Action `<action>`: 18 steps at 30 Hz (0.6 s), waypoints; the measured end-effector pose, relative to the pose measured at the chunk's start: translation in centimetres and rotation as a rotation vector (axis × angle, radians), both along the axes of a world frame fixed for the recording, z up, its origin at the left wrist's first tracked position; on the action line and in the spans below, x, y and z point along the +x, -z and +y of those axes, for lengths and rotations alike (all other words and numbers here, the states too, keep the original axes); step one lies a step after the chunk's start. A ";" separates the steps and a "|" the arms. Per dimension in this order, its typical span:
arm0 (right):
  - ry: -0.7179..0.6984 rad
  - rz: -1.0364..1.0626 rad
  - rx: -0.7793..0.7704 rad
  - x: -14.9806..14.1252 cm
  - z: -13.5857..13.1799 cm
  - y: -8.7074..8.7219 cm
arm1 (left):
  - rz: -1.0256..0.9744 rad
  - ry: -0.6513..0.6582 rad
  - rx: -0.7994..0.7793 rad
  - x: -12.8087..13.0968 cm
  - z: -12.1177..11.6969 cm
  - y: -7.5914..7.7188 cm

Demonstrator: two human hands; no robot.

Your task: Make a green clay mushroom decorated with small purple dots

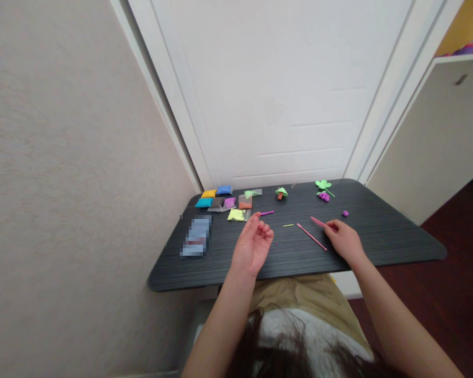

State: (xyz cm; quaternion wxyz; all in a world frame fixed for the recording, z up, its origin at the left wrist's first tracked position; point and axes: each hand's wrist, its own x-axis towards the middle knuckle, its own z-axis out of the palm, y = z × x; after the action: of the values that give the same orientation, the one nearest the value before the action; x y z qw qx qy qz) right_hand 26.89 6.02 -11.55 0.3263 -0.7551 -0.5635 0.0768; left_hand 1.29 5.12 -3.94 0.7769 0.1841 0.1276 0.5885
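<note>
My right hand [343, 241] grips a pink plastic clay knife [317, 221], its blade pointing left above the table. A second pink modelling tool [311, 236], long and thin, lies just left of that hand. My left hand [254, 244] is palm up, with fingers curled and thumb and forefinger together; whether something small is between them I cannot make out. Beside those fingertips is a thin purple stick [267, 213]. Between the hands lies a thin yellow-green strip [288, 225]. A purple clay ball [345, 213] sits beyond my right hand.
Packets of coloured clay, including a yellow clay packet [236, 214], crowd the dark table's [220, 268] back left. A pixelated rectangle [196, 237] is at left. Farther back stand a green-topped clay figure [281, 193], a purple clay grape bunch [324, 196] and a green clay clover [323, 185].
</note>
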 end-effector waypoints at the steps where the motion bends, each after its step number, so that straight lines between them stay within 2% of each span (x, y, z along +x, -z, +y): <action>1: 0.001 -0.002 0.000 0.0 0.0 0.0 | -0.003 0.002 0.005 0.0 0.0 0.0; 18: -0.033 -0.078 0.050 0.1 0.3 0.5 | -0.043 0.024 -0.018 0.0 0.1 0.1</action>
State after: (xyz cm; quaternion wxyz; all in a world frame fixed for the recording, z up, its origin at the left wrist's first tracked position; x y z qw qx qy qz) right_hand 27.01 6.32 -12.01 0.3216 -0.7396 -0.5900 0.0388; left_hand 1.29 5.21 -4.09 0.7881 0.1661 0.1140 0.5817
